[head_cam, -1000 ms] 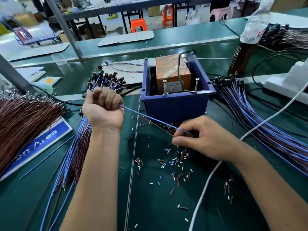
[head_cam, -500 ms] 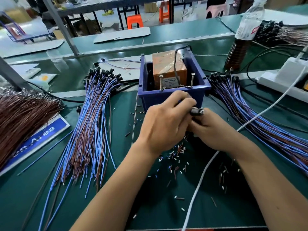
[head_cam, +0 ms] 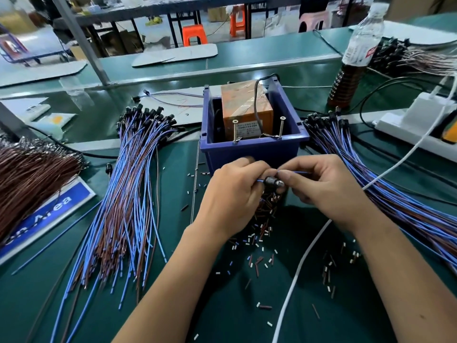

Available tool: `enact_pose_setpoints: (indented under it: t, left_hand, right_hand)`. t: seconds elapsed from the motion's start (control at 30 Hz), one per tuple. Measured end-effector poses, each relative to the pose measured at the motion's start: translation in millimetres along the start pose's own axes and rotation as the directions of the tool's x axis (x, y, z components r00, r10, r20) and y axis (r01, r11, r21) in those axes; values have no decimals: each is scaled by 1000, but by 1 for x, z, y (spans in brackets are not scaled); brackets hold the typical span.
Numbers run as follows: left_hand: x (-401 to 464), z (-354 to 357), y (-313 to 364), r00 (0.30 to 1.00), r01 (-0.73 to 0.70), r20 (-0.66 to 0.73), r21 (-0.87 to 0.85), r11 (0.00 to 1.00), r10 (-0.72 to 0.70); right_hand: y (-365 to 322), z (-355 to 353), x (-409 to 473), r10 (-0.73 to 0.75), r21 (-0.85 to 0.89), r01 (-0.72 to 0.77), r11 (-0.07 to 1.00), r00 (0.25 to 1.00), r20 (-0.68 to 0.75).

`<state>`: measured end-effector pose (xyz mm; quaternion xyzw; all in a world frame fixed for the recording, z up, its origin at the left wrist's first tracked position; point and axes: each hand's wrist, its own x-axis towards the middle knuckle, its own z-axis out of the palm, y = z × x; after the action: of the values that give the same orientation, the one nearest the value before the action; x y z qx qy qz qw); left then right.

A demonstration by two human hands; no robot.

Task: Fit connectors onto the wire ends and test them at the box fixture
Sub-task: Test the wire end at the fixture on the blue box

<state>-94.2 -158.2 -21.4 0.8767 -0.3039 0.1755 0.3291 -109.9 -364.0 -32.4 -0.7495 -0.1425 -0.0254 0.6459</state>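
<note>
A small black connector with a shiny tip [head_cam: 274,183] is held between both hands, just in front of the blue box fixture [head_cam: 252,149]. My left hand [head_cam: 232,196] grips the connector's left side, where a blue wire enters. My right hand [head_cam: 321,189] pinches a thin blue wire [head_cam: 295,172] at the connector's right end. Inside the fixture sits an orange block [head_cam: 246,107] with two upright screws [head_cam: 235,131] at the front rim. A fan of blue and brown wires with black connectors [head_cam: 128,194] lies to the left.
A second bundle of blue wires [head_cam: 385,191] runs along the right. Brown wires [head_cam: 32,179] are heaped at far left over a blue sign [head_cam: 49,214]. A white cable [head_cam: 304,263] crosses the mat. Cut insulation bits [head_cam: 257,246] litter the centre. A bottle [head_cam: 356,55] and power strip [head_cam: 415,122] stand back right.
A second ago my left hand gripped the left bundle while my right pulled out one wire. The bundle now lies on the mat, and both hands have met at the connector before the fixture.
</note>
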Motion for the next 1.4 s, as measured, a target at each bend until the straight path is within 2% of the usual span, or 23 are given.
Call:
enact_pose_setpoints:
  t: [0.07,0.23,0.3,0.43,0.53,0.63,0.73,0.83,0.93,1.03,1.13,1.3,1.4]
  left_hand:
    - [0,3,6,1000,11,1,-23,1000,-11]
    - [1,0,6,981,41,192,-36,999,-33]
    - [1,-1,4,976,45,216,-28,999,-38]
    - [4,-5,-4,984,12,178,-11,1000,-10]
    - [4,-10,-10,992,-12,129,16,1000,10]
    - [4,-15,-16,997,32,76,12,999,-33]
    - [5,-13,-13,997,23,77,16,1000,-24]
    - [4,-10,-8,995,19,98,27,999,-22]
    - [4,-10,-7,996,47,73,-4,999,-47]
    - [5,-8,-6,994,106,46,-79,991,-103]
    - [5,-5,-5,986,168,7,-114,979,-169]
    - [5,-2,1,949,277,-131,-80,957,-286]
    - [4,-1,9,926,326,-201,1,946,-319]
  right_hand:
    - [1,4,0,7,-5,-7,1000,1000,14]
    - [0,4,1,40,23,-39,999,997,-60]
    - [0,3,1,68,23,-66,998,996,-58]
    - [-3,-1,0,76,-23,-78,997,996,-48]
    - [-4,-6,-1,61,-13,-63,998,992,-110]
    - [-4,-8,0,76,50,-68,996,983,-167]
    - [-7,-1,-2,87,84,-77,994,990,-115]
    - [-9,5,-3,63,13,-62,998,996,-65]
    - [-9,5,-3,38,-33,-40,999,996,-78]
    - [-9,3,-3,24,15,-22,1000,991,-132]
    - [-11,3,-4,-31,17,33,999,992,-120]
    - [-11,4,-4,-89,-104,83,991,994,-60]
    - [-10,8,-5,-127,-257,115,960,992,-28]
